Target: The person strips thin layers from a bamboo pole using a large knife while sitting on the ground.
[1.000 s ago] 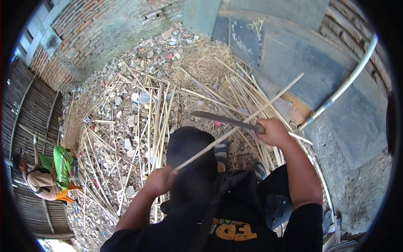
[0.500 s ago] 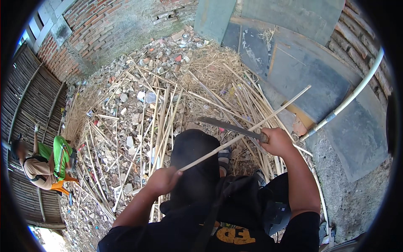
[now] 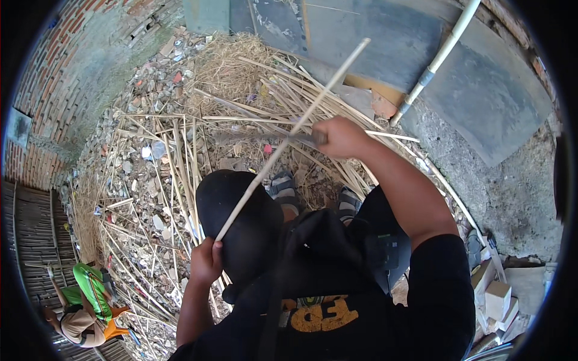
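A long pale bamboo strip [image 3: 304, 120] slants from low left to high right in front of me. Its lower end sits in my left hand [image 3: 206, 260], which is closed round it beside my dark-clad left knee [image 3: 235, 201]. My right hand [image 3: 342, 137] grips the handle of a machete, and the arm is stretched forward. The machete blade [image 3: 247, 138] points left, blurred by motion, and crosses the strip near its middle. Whether the edge touches the strip I cannot tell.
Cut bamboo strips [image 3: 180, 156] lie scattered over rubble [image 3: 135, 180], with dry straw [image 3: 232, 69] beyond. A pale pipe [image 3: 439, 60] leans on grey panels [image 3: 385, 36] at the right. At the far left, another person in green trousers [image 3: 90, 289] sits on an orange stool [image 3: 115, 325].
The view has shifted, so the surroundings sit further left. The strip now stands steeper across the picture. My right hand and the machete have moved forward along it.
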Action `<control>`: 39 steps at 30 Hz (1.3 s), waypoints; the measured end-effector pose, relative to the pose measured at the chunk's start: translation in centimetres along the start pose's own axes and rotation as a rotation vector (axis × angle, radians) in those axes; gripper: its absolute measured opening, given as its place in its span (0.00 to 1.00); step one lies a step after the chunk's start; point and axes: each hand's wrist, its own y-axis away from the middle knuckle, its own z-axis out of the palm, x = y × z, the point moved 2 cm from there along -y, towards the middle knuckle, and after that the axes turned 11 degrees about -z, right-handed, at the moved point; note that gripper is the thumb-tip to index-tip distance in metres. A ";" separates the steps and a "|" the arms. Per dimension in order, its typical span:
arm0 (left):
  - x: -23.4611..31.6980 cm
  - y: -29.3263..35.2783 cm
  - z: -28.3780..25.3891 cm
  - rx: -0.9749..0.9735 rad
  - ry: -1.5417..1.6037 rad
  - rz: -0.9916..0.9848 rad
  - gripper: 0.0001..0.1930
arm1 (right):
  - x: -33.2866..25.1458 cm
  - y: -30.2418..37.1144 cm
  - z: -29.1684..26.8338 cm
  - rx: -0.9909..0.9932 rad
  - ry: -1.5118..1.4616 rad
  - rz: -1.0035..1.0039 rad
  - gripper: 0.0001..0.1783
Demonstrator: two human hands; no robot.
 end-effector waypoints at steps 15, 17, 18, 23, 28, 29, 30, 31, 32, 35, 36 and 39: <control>0.9 -0.3 -1.3 -0.039 -0.030 0.007 0.21 | 1.5 0.7 -0.2 0.173 0.015 -0.055 0.14; 0.9 -0.1 -1.4 -0.045 -0.047 -0.012 0.22 | 1.5 0.7 -0.1 0.156 0.027 -0.048 0.14; 1.1 -0.1 -1.3 -0.044 -0.046 -0.016 0.22 | 1.4 0.6 -0.2 0.173 0.029 -0.046 0.15; 1.3 0.0 -1.3 -0.044 -0.024 -0.038 0.22 | 0.9 0.7 -0.4 0.206 -0.061 -0.059 0.16; 1.4 0.5 -1.6 -0.026 -0.027 -0.052 0.21 | 0.1 0.7 -1.1 0.127 -0.204 0.004 0.18; 1.2 0.5 -1.7 -0.033 -0.031 -0.045 0.20 | 0.0 0.9 -1.2 0.112 -0.259 0.022 0.18; 1.2 0.7 -1.8 -0.026 -0.048 -0.047 0.20 | 0.0 1.0 -1.4 0.102 -0.314 0.037 0.18; 1.0 1.1 -1.9 -0.019 -0.065 -0.049 0.20 | 0.3 1.2 -1.3 0.067 -0.424 0.088 0.16; 0.8 1.6 -1.9 -0.012 -0.083 -0.052 0.19 | 0.5 1.3 -1.3 0.091 -0.500 0.072 0.16; -0.1 2.3 -2.6 0.030 -0.179 -0.005 0.18 | 1.1 1.6 -1.1 0.147 -0.651 0.064 0.15; -0.4 2.5 -2.8 0.027 -0.216 -0.010 0.18 | 0.8 1.5 -1.2 0.135 -0.681 0.097 0.13; 0.2 2.4 -3.4 0.032 -0.233 -0.016 0.18 | 0.4 1.2 -1.7 0.143 -0.794 0.126 0.09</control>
